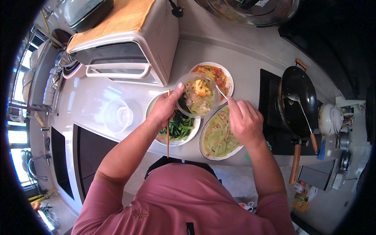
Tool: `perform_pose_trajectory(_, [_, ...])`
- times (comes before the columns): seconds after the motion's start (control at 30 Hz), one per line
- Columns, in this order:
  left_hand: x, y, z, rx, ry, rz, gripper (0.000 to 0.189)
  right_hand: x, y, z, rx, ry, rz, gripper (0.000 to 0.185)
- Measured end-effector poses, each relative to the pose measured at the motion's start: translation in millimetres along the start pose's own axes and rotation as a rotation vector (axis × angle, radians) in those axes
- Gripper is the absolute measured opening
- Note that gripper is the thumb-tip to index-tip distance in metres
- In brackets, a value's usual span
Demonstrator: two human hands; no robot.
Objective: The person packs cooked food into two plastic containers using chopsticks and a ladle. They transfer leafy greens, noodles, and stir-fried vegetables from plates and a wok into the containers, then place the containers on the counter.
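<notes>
My left hand point(166, 108) holds a clear plastic bowl point(201, 113) by its rim, with light green vegetable slices, meat and egg inside. Wooden chopsticks point(168, 141) also stick out of this hand, pointing towards my body. My right hand point(246, 121) grips the handle of a metal spoon point(221, 90), whose head dips into the bowl. Below the bowl lie a plate of dark leafy greens point(183, 129) and, partly covered, a plate of egg and tomato point(221, 75). An oval dish of light green vegetable and meat point(218, 136) sits under and beside my right hand.
An empty clear plastic bowl point(117, 116) stands on the counter at left. Behind it is a white toaster oven point(158, 53) with an orange cloth point(117, 19). At right a black wok point(301, 114) with a ladle point(305, 113) rests on the black cooktop point(268, 100), its wooden handle point(295, 164) jutting over the edge.
</notes>
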State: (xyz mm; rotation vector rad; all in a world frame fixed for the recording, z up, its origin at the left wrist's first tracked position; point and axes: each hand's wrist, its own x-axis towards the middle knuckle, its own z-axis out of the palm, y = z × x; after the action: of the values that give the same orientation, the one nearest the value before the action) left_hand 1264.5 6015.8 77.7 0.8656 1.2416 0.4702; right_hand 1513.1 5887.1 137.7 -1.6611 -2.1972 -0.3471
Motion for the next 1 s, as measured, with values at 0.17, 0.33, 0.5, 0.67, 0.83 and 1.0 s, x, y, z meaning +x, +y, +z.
perform_pose_trajectory(0.17, [-2,1,-2,0.022,0.025,-0.009,0.08,-4,-2,6,0.197,0.064,0.125,0.023])
perform_pose_trajectory(0.33, [-7,5,-4,-0.032,0.032,0.003,0.071,-12,32,26,0.543,0.285,0.481,0.017])
perform_pose_trajectory(0.5, [-20,3,-18,-0.047,0.035,0.084,0.068,-20,61,62,0.065,-0.012,0.419,0.01])
perform_pose_trajectory(0.67, [-45,-2,-40,-0.085,0.066,0.146,0.069,-36,51,91,0.028,-0.214,0.486,0.01])
perform_pose_trajectory(0.83, [-67,-8,-52,-0.131,0.113,0.146,0.069,-41,40,127,0.729,0.01,1.022,0.015])
perform_pose_trajectory(1.0, [-74,-10,-51,-0.089,0.209,0.142,0.062,-38,45,143,1.126,0.1,1.256,0.016])
